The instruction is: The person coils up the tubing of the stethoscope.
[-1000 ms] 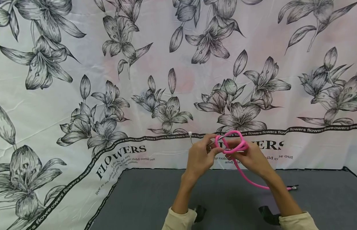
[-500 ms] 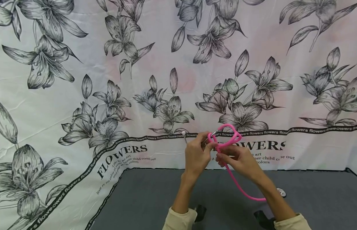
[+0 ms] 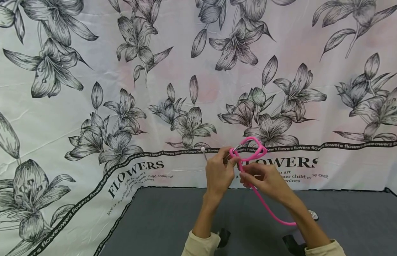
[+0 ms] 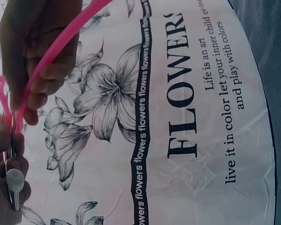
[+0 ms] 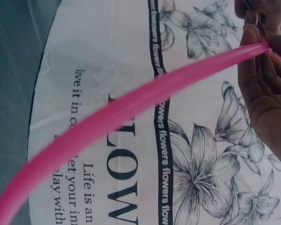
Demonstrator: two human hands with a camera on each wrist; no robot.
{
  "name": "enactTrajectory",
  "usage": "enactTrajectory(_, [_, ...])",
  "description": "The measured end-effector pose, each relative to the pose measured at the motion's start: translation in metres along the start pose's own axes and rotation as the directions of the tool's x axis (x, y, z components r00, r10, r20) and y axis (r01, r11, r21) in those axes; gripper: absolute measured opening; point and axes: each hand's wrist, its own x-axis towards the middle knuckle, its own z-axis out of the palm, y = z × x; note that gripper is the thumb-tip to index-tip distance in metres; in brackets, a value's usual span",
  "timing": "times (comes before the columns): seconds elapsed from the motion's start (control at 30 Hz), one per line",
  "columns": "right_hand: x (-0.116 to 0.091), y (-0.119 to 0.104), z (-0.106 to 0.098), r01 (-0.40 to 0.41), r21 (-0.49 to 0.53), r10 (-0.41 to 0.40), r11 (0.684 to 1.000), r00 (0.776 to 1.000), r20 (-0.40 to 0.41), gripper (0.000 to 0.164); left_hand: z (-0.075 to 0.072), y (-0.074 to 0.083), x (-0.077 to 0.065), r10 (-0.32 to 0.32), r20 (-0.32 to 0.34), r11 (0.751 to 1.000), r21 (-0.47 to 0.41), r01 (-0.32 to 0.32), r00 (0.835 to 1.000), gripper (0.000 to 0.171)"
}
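Observation:
A pink stethoscope [image 3: 261, 201] is held up between both hands, its tubing bent into a loop above them. My left hand [image 3: 219, 176] pinches its metal ear tubes close to where the pink tubing starts. One white ear tip [image 4: 15, 180] sticks out beyond the left fingers. Just below the loop, my right hand [image 3: 267, 180] pinches the tubing between thumb and fingers. From there the tube [image 5: 131, 104] curves down toward the round chest piece [image 3: 313, 215], partly hidden behind the right forearm. The other ear tip cannot be made out.
A dark grey surface [image 3: 160, 217] lies below the hands. Behind it spreads a white sheet [image 3: 185, 169] printed with flowers and lettering, with a black border. Dark wrist-worn pieces [image 3: 292, 244] show near the cream sleeves [image 3: 201, 245].
The loop has shifted left and slightly up. My right hand has moved left and now grips the tubing below the loop. The chest piece has turned, showing a round face.

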Motion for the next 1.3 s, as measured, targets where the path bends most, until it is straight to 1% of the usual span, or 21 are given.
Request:
enactTrajectory(0.13, [0.001, -0.001, 0.005, 0.007, -0.013, -0.006, 1.0, 0.999, 0.044, 0.01, 0.002, 0.001, -0.002, -0.03, -0.046, 0.997, 0.074, 0.034, 0.998, 0.028])
enactTrajectory(0.23, [0.0, -0.002, 0.008, 0.022, -0.029, -0.019, 0.999, 0.996, 0.089, 0.009, 0.002, 0.001, -0.003, -0.044, -0.075, 0.987, 0.149, 0.055, 0.996, 0.029])
enactTrajectory(0.3, [-0.001, -0.005, 0.007, 0.026, -0.043, -0.021, 0.999, 0.993, 0.113, 0.008, 0.002, 0.0, -0.003, -0.036, -0.09, 0.978, 0.201, 0.054, 0.995, 0.029])
enactTrajectory(0.37, [-0.002, -0.008, 0.006, 0.041, -0.067, -0.032, 0.997, 0.991, 0.13, 0.007, 0.003, -0.001, -0.003, -0.013, -0.105, 0.968, 0.248, 0.039, 0.994, 0.03])
enactTrajectory(0.43, [-0.002, -0.012, 0.005, 0.054, -0.103, -0.04, 0.993, 0.989, 0.14, 0.005, 0.004, -0.004, -0.003, 0.026, -0.116, 0.953, 0.302, 0.01, 0.993, 0.03])
enactTrajectory(0.57, [-0.002, -0.019, 0.005, 0.105, -0.187, -0.078, 0.977, 0.986, 0.147, 0.007, 0.007, -0.007, -0.004, 0.108, -0.108, 0.907, 0.418, -0.054, 0.988, 0.027])
enactTrajectory(0.6, [-0.002, -0.021, 0.005, 0.12, -0.211, -0.09, 0.97, 0.985, 0.148, 0.008, 0.008, -0.008, -0.004, 0.118, -0.101, 0.895, 0.443, -0.062, 0.988, 0.027])
enactTrajectory(0.67, [-0.002, -0.025, 0.004, 0.154, -0.287, -0.118, 0.946, 0.983, 0.139, 0.011, 0.009, -0.009, -0.005, 0.125, -0.088, 0.875, 0.479, -0.068, 0.988, 0.026])
enactTrajectory(0.7, [-0.002, -0.027, 0.003, 0.164, -0.331, -0.129, 0.929, 0.984, 0.124, 0.012, 0.009, -0.01, -0.005, 0.122, -0.083, 0.87, 0.489, -0.066, 0.989, 0.026])
enactTrajectory(0.77, [-0.003, -0.032, 0.0, 0.175, -0.434, -0.159, 0.884, 0.985, 0.072, 0.011, 0.01, -0.01, -0.005, 0.111, -0.064, 0.864, 0.5, -0.064, 0.992, 0.025])
enactTrajectory(0.83, [-0.002, -0.036, -0.004, 0.171, -0.543, -0.204, 0.822, 0.979, 0.0, 0.011, 0.011, -0.009, -0.006, 0.108, -0.031, 0.852, 0.517, -0.077, 0.994, 0.024])
enactTrajectory(0.87, [-0.002, -0.036, -0.007, 0.159, -0.583, -0.224, 0.797, 0.974, -0.041, 0.012, 0.012, -0.008, -0.006, 0.112, -0.008, 0.847, 0.524, -0.091, 0.994, 0.024])
enactTrajectory(0.93, [-0.001, -0.036, -0.011, 0.148, -0.649, -0.279, 0.746, 0.955, -0.102, 0.012, 0.015, -0.005, -0.006, 0.134, 0.043, 0.833, 0.536, -0.136, 0.99, 0.025])
enactTrajectory(1.0, [0.0, -0.034, -0.015, 0.132, -0.69, -0.315, 0.712, 0.938, -0.146, 0.012, 0.019, -0.001, -0.007, 0.171, 0.1, 0.811, 0.55, -0.197, 0.98, 0.026])
enactTrajectory(1.03, [0.0, -0.033, -0.016, 0.12, -0.7, -0.323, 0.704, 0.932, -0.165, 0.013, 0.021, 0.0, -0.008, 0.192, 0.129, 0.806, 0.545, -0.231, 0.973, 0.026])
enactTrajectory(1.07, [0.001, -0.031, -0.018, 0.108, -0.703, -0.327, 0.703, 0.927, -0.185, 0.013, 0.023, 0.001, -0.008, 0.212, 0.159, 0.805, 0.531, -0.265, 0.964, 0.025])
enactTrajectory(1.1, [0.001, -0.029, -0.019, 0.095, -0.702, -0.326, 0.706, 0.923, -0.203, 0.013, 0.025, 0.003, -0.009, 0.231, 0.187, 0.805, 0.514, -0.295, 0.955, 0.023])
enactTrajectory(1.17, [0.0, -0.026, -0.022, 0.066, -0.688, -0.312, 0.723, 0.919, -0.24, 0.013, 0.028, 0.005, -0.01, 0.252, 0.232, 0.814, 0.474, -0.335, 0.94, 0.019])
enactTrajectory(1.23, [0.0, -0.024, -0.023, 0.038, -0.676, -0.303, 0.736, 0.911, -0.278, 0.013, 0.03, 0.007, -0.011, 0.259, 0.263, 0.829, 0.434, -0.354, 0.929, 0.015])
enactTrajectory(1.3, [-0.001, -0.021, -0.022, 0.013, -0.673, -0.3, 0.739, 0.902, -0.312, 0.011, 0.031, 0.008, -0.012, 0.246, 0.284, 0.851, 0.395, -0.347, 0.927, 0.012])
